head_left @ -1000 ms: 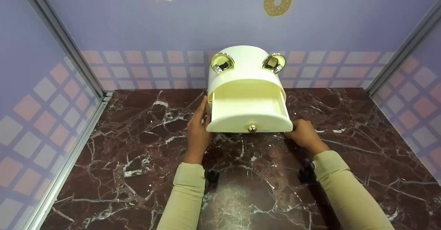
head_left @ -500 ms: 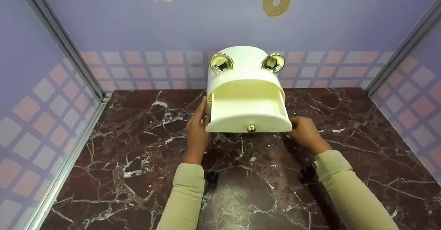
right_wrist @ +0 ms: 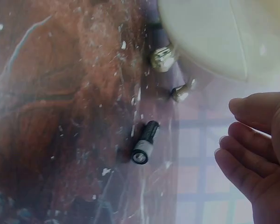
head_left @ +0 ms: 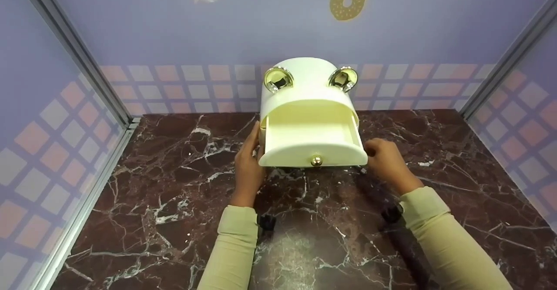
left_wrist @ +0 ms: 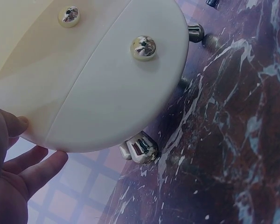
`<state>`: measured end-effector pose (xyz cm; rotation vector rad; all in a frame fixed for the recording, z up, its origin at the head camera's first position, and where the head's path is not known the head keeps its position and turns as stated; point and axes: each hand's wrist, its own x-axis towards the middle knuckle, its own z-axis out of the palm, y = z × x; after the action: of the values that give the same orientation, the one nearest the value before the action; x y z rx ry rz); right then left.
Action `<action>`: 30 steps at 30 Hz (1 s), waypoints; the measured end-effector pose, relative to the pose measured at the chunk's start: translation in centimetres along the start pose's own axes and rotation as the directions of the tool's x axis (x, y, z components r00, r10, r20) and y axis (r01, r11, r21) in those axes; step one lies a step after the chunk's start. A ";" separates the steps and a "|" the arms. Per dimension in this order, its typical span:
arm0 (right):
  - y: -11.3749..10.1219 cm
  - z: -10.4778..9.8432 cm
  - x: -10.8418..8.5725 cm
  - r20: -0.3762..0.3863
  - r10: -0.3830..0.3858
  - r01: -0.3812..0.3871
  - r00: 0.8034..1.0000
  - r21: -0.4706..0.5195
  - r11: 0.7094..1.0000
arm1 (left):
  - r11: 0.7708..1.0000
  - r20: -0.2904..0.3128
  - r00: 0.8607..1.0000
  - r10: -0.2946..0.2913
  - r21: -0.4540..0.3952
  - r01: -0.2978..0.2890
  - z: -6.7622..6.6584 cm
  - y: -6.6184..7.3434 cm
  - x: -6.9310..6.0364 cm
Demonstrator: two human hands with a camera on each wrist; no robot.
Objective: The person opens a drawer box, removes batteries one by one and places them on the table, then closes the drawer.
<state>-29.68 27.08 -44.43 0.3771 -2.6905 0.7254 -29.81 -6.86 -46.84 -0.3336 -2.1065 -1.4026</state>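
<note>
A cream drawer box (head_left: 307, 92) with two round gold ornaments stands against the back wall, its top drawer (head_left: 313, 155) pulled out. A lower drawer front (left_wrist: 116, 88) shows below it in the left wrist view. My left hand (head_left: 250, 172) grips the box's left side, thumb at the front edge and fingers along the curved side. My right hand (head_left: 387, 164) hovers just off the right side, its fingers (right_wrist: 245, 149) loosely curled around nothing. A small black-and-silver cylinder (right_wrist: 145, 142), like a battery, lies on the table near the box's metal feet (right_wrist: 163, 59).
The table (head_left: 174, 194) has a dark red marble pattern. A lilac back wall (head_left: 174, 29) with pink and white squares stands close behind the box. Side panels in metal frames (head_left: 80, 59) flank the table.
My right hand has drawn slightly right and back from the drawer's corner, so more of its fingers show. The left hand and box have stayed put; the whole view has shifted slightly.
</note>
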 end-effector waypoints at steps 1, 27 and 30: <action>-0.2 -0.1 0.0 -0.004 -0.008 0.008 1.000 -0.004 1.000 | 1.000 0.000 1.000 0.000 -0.001 0.000 0.0 0.0 0.0; -4.0 -3.9 0.4 -0.156 -0.115 0.119 0.981 0.013 0.993 | 1.000 -0.014 1.000 0.005 -0.003 -0.005 0.0 0.0 0.0; -4.2 -4.2 0.4 -0.179 -0.131 0.138 0.975 0.026 0.990 | 1.000 -0.016 1.000 0.007 -0.011 -0.007 0.0 0.0 0.0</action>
<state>-27.60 25.70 -38.99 0.4760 -2.4610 0.7349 -29.82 -6.88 -46.80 -0.3330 -2.0837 -1.4088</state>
